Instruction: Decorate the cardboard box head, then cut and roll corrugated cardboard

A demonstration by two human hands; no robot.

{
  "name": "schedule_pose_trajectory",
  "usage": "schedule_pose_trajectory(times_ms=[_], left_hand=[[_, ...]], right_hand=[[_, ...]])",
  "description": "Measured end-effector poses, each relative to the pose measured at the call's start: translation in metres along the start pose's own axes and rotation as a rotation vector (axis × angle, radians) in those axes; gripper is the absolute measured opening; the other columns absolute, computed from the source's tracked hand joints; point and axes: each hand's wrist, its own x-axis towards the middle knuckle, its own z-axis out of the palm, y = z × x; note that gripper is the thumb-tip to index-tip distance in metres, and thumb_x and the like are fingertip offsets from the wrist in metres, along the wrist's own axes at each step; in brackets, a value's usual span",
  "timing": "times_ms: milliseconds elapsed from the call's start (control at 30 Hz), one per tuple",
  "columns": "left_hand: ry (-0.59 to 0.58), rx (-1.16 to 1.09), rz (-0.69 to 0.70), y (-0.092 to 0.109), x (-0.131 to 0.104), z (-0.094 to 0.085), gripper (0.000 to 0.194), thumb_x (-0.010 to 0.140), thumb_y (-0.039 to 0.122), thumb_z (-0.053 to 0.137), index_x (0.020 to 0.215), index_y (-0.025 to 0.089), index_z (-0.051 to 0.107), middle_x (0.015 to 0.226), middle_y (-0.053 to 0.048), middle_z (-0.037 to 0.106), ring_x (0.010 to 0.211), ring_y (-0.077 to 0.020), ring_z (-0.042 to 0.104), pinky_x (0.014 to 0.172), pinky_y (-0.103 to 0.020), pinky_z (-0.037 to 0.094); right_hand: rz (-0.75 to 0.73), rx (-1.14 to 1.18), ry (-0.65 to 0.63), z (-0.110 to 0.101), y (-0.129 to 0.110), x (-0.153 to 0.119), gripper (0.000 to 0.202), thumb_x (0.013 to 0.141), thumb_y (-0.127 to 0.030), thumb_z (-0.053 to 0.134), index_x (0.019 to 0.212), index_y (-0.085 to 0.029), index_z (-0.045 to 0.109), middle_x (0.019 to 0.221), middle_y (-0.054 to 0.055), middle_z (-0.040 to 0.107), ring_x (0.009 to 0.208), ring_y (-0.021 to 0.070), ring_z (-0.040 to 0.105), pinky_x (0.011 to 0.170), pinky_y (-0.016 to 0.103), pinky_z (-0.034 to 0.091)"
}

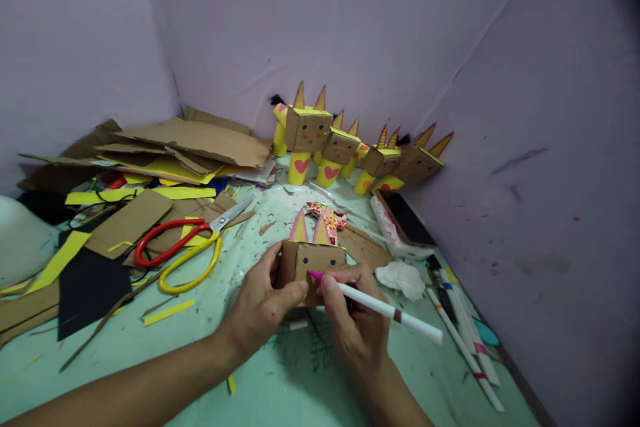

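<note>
A small cardboard box head [320, 255] with two pointed pink-edged ears and two dark eye dots faces me above the table. My left hand [267, 297] grips it by its left side, thumb across the front. Between the fingers of my right hand [357, 310] is a white felt-tip marker [395, 313]. Its pink tip is at the front of the box, below the eyes; whether it touches the cardboard I cannot tell. The lower right of the box is hidden behind my right hand.
Several finished cardboard-and-yellow figures [307, 130] stand along the back wall. Red-and-yellow scissors [193, 247] lie left, by piled cardboard [200, 140] and black paper [93, 287]. At right are a phone-like dark slab [405, 219], crumpled tissue [401, 279] and more markers [465, 340].
</note>
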Motion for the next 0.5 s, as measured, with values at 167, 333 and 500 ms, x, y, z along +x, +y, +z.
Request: schedule_pose_trajectory(times_ms=[167,333,500], left_hand=[[0.015,0.028,0.005,-0.0006,0.0,-0.0003,0.049,0.073,0.029,0.065,0.118,0.016,0.051,0.113,-0.009,0.067,0.104,-0.0286,0.063,0.092,-0.04,0.051],[0.012,0.017,0.009,0.0015,0.0001,0.0004,0.049,0.073,0.029,0.065,0.119,0.016,0.051,0.113,-0.009,0.067,0.104,-0.0281,0.063,0.091,-0.04,0.052],[0.025,0.032,-0.001,0.0015,0.0005,0.0006,0.053,0.072,0.029,0.065,0.122,0.016,0.05,0.114,-0.009,0.067,0.104,-0.028,0.063,0.091,-0.039,0.052]], right_hand=[[0.046,0.009,0.01,0.0006,-0.0018,-0.002,0.013,0.089,-0.028,0.057,0.078,-0.021,0.057,0.06,-0.004,0.058,0.053,0.0109,0.053,0.05,0.023,0.039],[0.11,0.058,0.075,0.0049,-0.0071,-0.0024,0.016,0.087,-0.03,0.057,0.074,-0.022,0.055,0.057,-0.004,0.055,0.053,0.012,0.051,0.052,0.025,0.038],[0.129,0.082,0.098,0.0066,-0.0071,-0.0027,0.016,0.087,-0.029,0.056,0.074,-0.022,0.053,0.056,-0.006,0.053,0.05,0.0112,0.049,0.051,0.025,0.037]])
